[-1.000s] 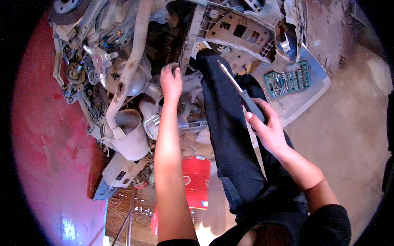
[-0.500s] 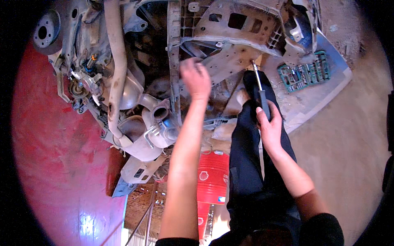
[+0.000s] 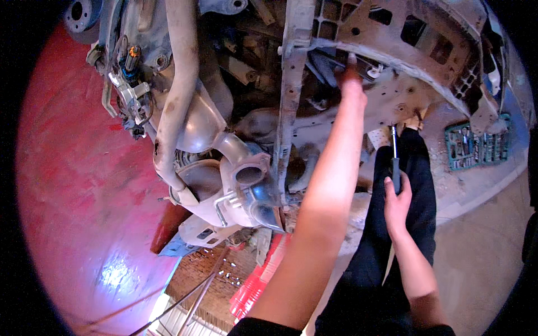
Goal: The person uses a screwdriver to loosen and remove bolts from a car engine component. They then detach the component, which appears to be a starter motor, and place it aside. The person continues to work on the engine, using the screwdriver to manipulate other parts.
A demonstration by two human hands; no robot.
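Your right hand grasped the dark-handled driver with a slim silver shaft, above your black cloth trousers. Your left hand was by the curved, dusty, perforated metal panel; whether it gripped anything, I couldn't tell.

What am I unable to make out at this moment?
In the head view:
left fingers: dim and blurred in shadow; whether they hold anything is unclear.
screwdriver: handle partly covered by the right fingers.
green tool case: its pieces are too small to tell apart.
wheel disc: cut off by the upper edge.
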